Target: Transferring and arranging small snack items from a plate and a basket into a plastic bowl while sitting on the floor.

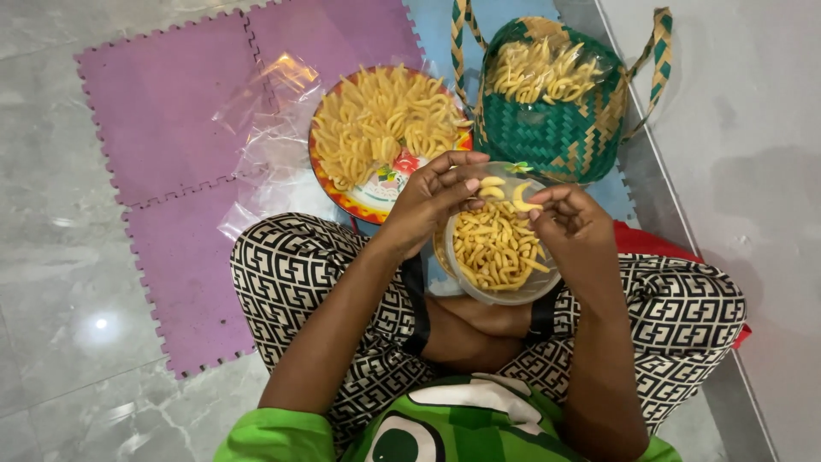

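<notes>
- A clear round container (pixel 500 257), partly filled with yellow snack sticks, is held tilted over the lap.
- The left hand (pixel 432 201) is closed on its rim; the right hand (pixel 569 214) pinches a few sticks (pixel 522 198) above the opening.
- A heaped plate (pixel 342 192) and woven basket (pixel 556 137) lie just beyond.
- Sticks are best lowered gently, the container kept steady.

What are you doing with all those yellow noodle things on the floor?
A person sits cross-legged on the floor. The left hand and right hand meet over a clear plastic tub of yellow curly snacks on the lap, each pinching a piece or two at its rim. Ahead, a colourful plate holds a heap of the same snacks, a green woven basket holds more in a bag, and clear plastic bags lie on purple foam mats.
</notes>
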